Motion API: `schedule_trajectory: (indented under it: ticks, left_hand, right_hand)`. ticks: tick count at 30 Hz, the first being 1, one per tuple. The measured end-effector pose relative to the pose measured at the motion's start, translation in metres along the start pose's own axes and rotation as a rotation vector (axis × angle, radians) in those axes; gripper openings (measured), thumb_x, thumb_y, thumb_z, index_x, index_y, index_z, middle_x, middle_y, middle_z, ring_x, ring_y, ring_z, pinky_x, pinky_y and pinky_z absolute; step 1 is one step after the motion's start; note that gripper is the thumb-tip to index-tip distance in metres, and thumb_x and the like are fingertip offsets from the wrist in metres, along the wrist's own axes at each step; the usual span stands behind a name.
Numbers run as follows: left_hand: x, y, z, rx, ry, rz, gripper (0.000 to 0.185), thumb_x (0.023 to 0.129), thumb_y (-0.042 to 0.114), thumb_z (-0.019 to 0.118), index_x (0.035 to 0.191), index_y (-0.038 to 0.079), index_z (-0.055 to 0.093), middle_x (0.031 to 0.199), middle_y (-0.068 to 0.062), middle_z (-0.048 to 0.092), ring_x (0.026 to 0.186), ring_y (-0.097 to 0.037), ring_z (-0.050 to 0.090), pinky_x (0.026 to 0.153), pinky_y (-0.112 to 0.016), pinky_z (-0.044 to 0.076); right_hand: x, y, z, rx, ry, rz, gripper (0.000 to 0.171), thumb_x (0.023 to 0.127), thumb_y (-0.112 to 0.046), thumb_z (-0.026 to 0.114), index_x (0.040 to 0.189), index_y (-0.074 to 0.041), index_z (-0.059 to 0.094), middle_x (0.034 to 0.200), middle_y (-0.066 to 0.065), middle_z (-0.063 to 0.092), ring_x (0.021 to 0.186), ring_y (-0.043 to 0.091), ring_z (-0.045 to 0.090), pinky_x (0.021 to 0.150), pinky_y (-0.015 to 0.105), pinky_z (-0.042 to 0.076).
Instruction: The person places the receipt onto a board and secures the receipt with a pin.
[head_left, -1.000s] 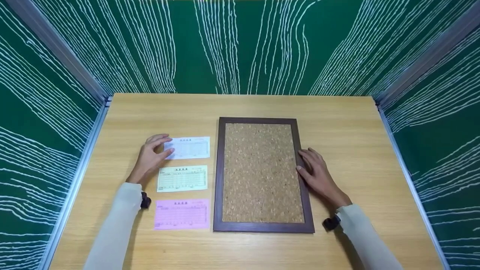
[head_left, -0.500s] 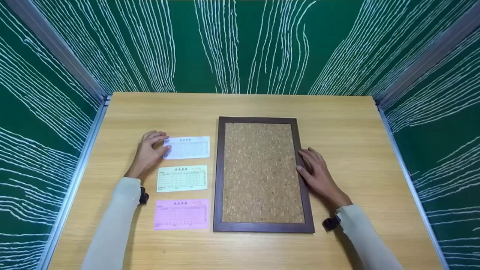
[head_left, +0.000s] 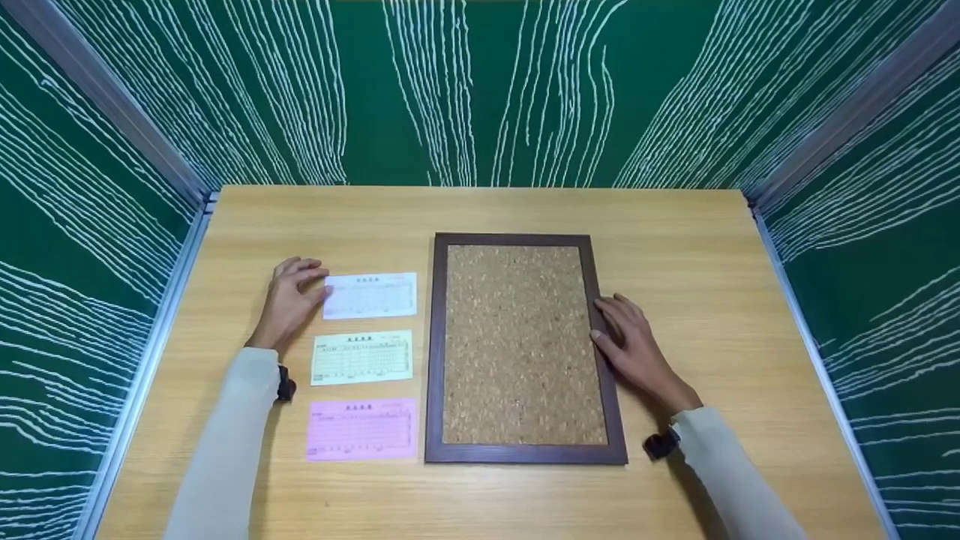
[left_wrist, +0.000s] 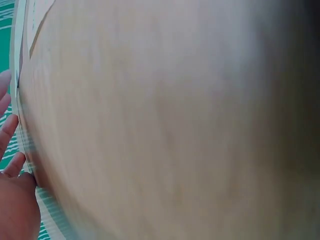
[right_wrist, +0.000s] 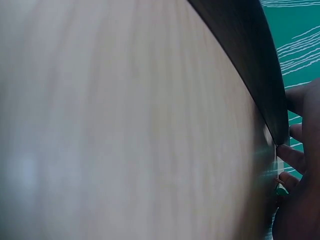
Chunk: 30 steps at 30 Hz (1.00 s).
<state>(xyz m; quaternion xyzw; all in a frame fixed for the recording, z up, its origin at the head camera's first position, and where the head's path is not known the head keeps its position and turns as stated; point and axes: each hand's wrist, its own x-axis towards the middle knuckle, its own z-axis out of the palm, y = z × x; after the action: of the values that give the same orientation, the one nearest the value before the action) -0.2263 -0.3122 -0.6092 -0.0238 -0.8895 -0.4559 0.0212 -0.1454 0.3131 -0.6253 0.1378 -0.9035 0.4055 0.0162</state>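
Note:
A cork board in a dark wooden frame point(head_left: 516, 345) lies flat on the wooden table point(head_left: 675, 247). My right hand point(head_left: 628, 341) rests with straight fingers on the frame's right edge point(right_wrist: 260, 70). Left of the board lie three slips in a column: a white slip point(head_left: 371, 295), a yellow slip point(head_left: 362, 357) and a pink slip point(head_left: 362, 428). My left hand point(head_left: 289, 300) lies relaxed on the table, its fingertips at the white slip's left edge. The left wrist view shows blurred table wood and the left hand's fingers point(left_wrist: 7, 135) at the frame's left side.
Green walls with white wavy lines point(head_left: 480, 90) enclose the table on the left, back and right, with metal rails point(head_left: 169, 285) along the side edges. Bare wood stretches behind the board and to its right.
My left hand has slid a little to the left and back, off the white slip, so only its fingertips meet the slip's edge. The right hand stays on the frame.

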Motion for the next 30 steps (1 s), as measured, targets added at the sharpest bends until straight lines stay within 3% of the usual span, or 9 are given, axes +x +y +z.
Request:
schedule_trajectory:
  ticks: [7, 15, 30]
  left_hand:
    - [0.0001, 0.0026, 0.0006, 0.021, 0.017, 0.013, 0.029, 0.102, 0.003, 0.078, 0.129, -0.008, 0.076, 0.152, -0.024, 0.061, 0.161, -0.043, 0.029, 0.133, -0.059, 0.02]
    - [0.0, 0.0037, 0.0007, 0.074, -0.025, 0.063, 0.028, 0.103, 0.003, 0.077, 0.128, -0.01, 0.075, 0.152, -0.025, 0.058, 0.158, -0.045, 0.029, 0.13, -0.06, 0.026]
    - [0.0017, 0.0046, 0.0024, 0.065, -0.006, 0.04, 0.015, 0.101, -0.003, 0.076, 0.114, -0.01, 0.075, 0.152, -0.026, 0.055, 0.155, -0.045, 0.031, 0.13, -0.058, 0.025]
  right_hand:
    - [0.0023, -0.0004, -0.0006, -0.012, 0.003, -0.01, 0.057, 0.109, -0.02, 0.07, 0.16, -0.003, 0.054, 0.166, 0.023, 0.05, 0.164, 0.045, 0.025, 0.129, 0.074, 0.013]
    - [0.0002, 0.0013, 0.0019, -0.019, 0.006, -0.004, 0.058, 0.109, -0.024, 0.069, 0.161, -0.002, 0.053, 0.167, 0.023, 0.048, 0.164, 0.046, 0.023, 0.129, 0.073, 0.014]
    - [0.0005, 0.0026, 0.0011, -0.018, 0.006, -0.023, 0.058, 0.109, -0.023, 0.07, 0.161, -0.003, 0.054, 0.166, 0.023, 0.05, 0.164, 0.045, 0.025, 0.13, 0.072, 0.013]
